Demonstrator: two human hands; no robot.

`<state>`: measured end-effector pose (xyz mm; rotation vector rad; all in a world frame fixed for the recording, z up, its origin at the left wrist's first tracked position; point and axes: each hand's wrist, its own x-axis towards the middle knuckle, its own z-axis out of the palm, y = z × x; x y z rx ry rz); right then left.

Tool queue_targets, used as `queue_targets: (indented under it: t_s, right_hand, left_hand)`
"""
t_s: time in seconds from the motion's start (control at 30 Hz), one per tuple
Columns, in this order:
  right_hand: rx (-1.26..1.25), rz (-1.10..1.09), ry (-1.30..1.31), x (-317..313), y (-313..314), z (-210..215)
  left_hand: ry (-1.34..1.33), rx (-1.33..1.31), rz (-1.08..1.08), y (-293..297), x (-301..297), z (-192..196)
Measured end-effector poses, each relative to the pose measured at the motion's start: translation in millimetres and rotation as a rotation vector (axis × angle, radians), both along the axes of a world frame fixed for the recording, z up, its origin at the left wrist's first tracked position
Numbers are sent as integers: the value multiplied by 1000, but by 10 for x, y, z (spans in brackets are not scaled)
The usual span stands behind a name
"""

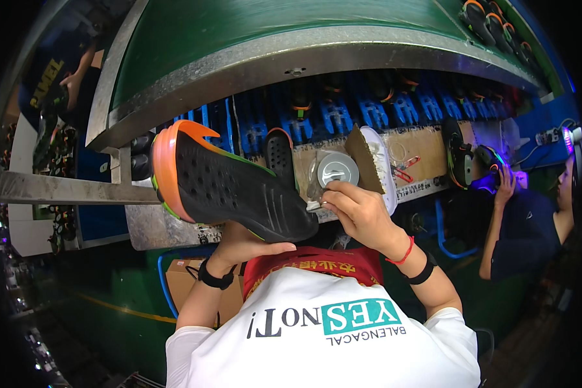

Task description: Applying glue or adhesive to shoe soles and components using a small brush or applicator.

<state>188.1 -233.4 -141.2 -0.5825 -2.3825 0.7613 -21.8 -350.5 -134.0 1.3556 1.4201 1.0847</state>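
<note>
A black shoe (239, 178) with round holes and orange and green trim is held up over the bench, tilted, its orange end at the left. My left hand (247, 244) grips it from beneath, thumb along its lower edge. Close to the shoe's dark end, my right hand (362, 212) is closed in a pinch on a small tool with a whitish tip (313, 206); its kind is unclear. Just beyond those fingers sits a round silvery tin (338, 169). Another black shoe (279, 153) lies behind the held one.
A green conveyor belt (239, 26) with a metal edge (317, 52) runs across the far side; blue racks stand below it. A cardboard piece (363, 152), a white tray (388, 184) and red-handled scissors (406, 169) lie on the bench. A co-worker (524, 220) at right handles a shoe.
</note>
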Motion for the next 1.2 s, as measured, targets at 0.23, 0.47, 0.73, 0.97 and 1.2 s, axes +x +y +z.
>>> queue_targets:
  t_s: [0.23,0.47,0.73,0.97,1.2]
  right_hand:
    - [149,48,-39,4,13,104]
    - [-35,4,-63,11,33,135]
    - [-432,45,11,-26,113,224]
    - [-576,107,26,-74,120,302]
    - [-693,116,61,-87,68,230]
  left_hand:
    - [283,74,-62,-3,13,21]
    - [578,302,-16,218,69,175]
    - [119,471,290,349,82,-429]
    - [-364,636,253,411,-3,-824]
    - [-172,663,224,412,2,-607]
